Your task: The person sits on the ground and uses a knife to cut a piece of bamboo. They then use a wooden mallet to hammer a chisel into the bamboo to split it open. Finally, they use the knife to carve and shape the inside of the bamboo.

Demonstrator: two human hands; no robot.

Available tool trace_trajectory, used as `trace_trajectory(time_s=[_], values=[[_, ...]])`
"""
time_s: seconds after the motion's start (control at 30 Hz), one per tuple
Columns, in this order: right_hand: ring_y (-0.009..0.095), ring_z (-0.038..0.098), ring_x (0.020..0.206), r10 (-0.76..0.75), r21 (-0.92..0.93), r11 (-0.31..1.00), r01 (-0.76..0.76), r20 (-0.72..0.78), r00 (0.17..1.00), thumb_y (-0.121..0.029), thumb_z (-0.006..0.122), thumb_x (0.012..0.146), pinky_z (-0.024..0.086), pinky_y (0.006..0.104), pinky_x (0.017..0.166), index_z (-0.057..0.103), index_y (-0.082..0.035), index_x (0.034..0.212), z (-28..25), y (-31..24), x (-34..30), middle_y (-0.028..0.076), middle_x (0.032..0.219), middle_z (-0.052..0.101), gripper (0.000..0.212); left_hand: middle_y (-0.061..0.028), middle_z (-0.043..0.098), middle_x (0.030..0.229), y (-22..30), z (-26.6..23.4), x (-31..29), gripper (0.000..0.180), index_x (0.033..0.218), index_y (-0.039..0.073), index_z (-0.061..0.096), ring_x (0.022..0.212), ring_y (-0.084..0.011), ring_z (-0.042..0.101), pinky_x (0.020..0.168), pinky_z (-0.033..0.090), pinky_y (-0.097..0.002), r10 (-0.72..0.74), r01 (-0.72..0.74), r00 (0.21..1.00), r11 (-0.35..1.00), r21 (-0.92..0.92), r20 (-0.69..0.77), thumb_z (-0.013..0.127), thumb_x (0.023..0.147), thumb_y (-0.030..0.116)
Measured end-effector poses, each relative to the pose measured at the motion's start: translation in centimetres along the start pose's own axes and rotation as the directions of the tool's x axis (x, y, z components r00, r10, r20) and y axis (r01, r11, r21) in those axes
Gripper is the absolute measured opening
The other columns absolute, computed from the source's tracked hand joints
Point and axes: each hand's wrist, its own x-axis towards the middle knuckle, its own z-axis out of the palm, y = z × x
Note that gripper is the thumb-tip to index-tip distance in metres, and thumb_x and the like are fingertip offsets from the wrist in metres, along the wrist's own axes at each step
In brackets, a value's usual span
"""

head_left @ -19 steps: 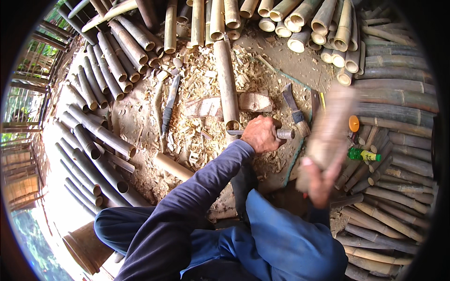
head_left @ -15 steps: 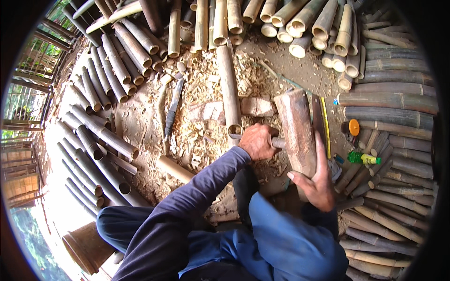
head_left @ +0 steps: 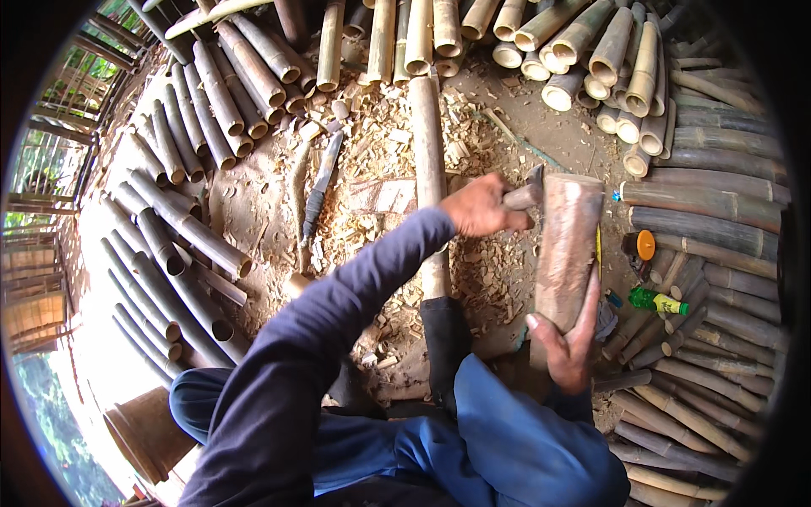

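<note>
My left hand (head_left: 483, 206) is closed round the wooden handle (head_left: 524, 198) of a tool; whatever is at the tool's other end is hidden by the fingers. Under my left wrist a long bamboo tube (head_left: 428, 135) lies across a wood block (head_left: 387, 196), its near end meeting my black-covered foot (head_left: 444, 338). My right hand (head_left: 571, 346) grips a thick, worn wooden mallet (head_left: 571, 237) by its lower part, fingers along the side and thumb across the front. The mallet stands a little to the right of the tool handle, apart from it.
Wood chips (head_left: 372, 296) cover the ground. A knife with a wrapped handle (head_left: 319, 190) lies left of the block. Bamboo tubes (head_left: 701, 215) are stacked on the right, far side and left. A green bottle (head_left: 657, 302) and an orange-topped object (head_left: 645, 245) lie at the right.
My left hand has lifted the tool away from the bamboo's near end, moving farther out and right. The mallet has shifted right and turned more upright. The bamboo now reaches my foot.
</note>
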Motion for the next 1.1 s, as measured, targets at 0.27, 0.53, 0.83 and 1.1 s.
trace_trajectory(time_s=[0.27, 0.53, 0.83, 1.1], values=[[0.030, 0.038, 0.137, 0.062, 0.118, 0.993, -0.030, -0.270, 0.961, -0.010, 0.068, 0.081, 0.032, 0.0415, 0.113, 0.013, 0.001, 0.157, -0.8, -2.6, 3.2, 0.022, 0.152, 0.031, 0.094, -0.0226, 0.064, 0.090, -5.0, -0.3, 3.4, 0.041, 0.123, -0.009, 0.046, 0.060, -0.0127, 0.056, 0.046, 0.046, -0.0200, -0.110, 0.611, 0.790, 0.060, -0.789, 0.603, 0.048, 0.093, 0.018], [0.032, 0.038, 0.140, -0.169, -0.211, 0.952, 0.221, 0.239, 0.956, -0.010, 0.071, 0.077, 0.029, 0.0392, 0.117, 0.018, 0.002, 0.155, -0.7, -5.0, 8.1, 0.024, 0.155, 0.032, 0.096, -0.0034, 0.068, 0.076, -5.3, -2.0, -0.3, 0.016, 0.096, 0.004, 0.070, 0.068, -0.0121, 0.062, 0.067, 0.050, -0.0289, 0.192, -0.102, 0.966, 0.896, -0.431, 0.171, 0.068, 0.093, 0.019], [0.041, 0.049, 0.132, -0.145, -0.362, 0.891, 0.274, 0.344, 0.928, -0.012, 0.074, 0.075, 0.042, 0.0424, 0.108, 0.023, -0.005, 0.155, 1.6, -5.6, 8.2, 0.028, 0.146, 0.044, 0.095, -0.0148, 0.072, 0.081, -2.6, 0.1, -4.7, 0.027, 0.105, 0.004, 0.073, 0.071, -0.0242, 0.070, 0.073, 0.058, -0.0354, 0.354, -0.317, 0.889, 0.933, 0.168, -0.291, 0.064, 0.080, 0.007], [0.030, 0.038, 0.139, -0.102, -0.168, 0.978, 0.121, 0.116, 0.988, -0.011, 0.070, 0.077, 0.030, 0.0394, 0.116, 0.016, 0.003, 0.156, -0.9, -3.8, 3.5, 0.024, 0.152, 0.034, 0.096, -0.0111, 0.066, 0.080, -0.2, 12.1, -8.3, 0.027, 0.092, 0.010, 0.066, 0.078, -0.0335, 0.067, 0.067, 0.053, -0.0455, 0.231, -0.068, 0.918, 0.893, 0.444, -0.323, 0.072, 0.069, 0.022]])
